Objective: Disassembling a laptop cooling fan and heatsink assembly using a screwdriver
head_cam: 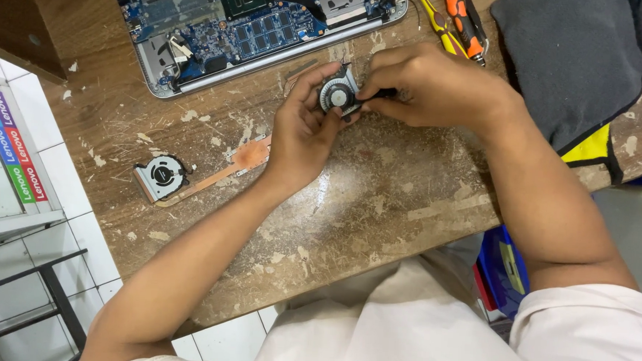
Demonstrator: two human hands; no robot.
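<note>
A small round cooling fan [338, 95] with a grey metal frame is held just above the worn wooden table [378, 198]. My left hand [303, 132] cups it from below and the left. My right hand [432, 84] pinches its right edge with the fingertips, along with a short dark part there. A second fan with a copper heat pipe [189, 173] lies on the table to the left of my left forearm. An opened laptop with its blue circuit board [249, 23] exposed lies at the far edge.
Orange-handled and yellow-handled tools [457, 19] lie at the top right beside a dark grey cloth [583, 62]. A metal rack and white floor tiles are at the left, below the table edge. A blue object [503, 267] sits under the table at the right.
</note>
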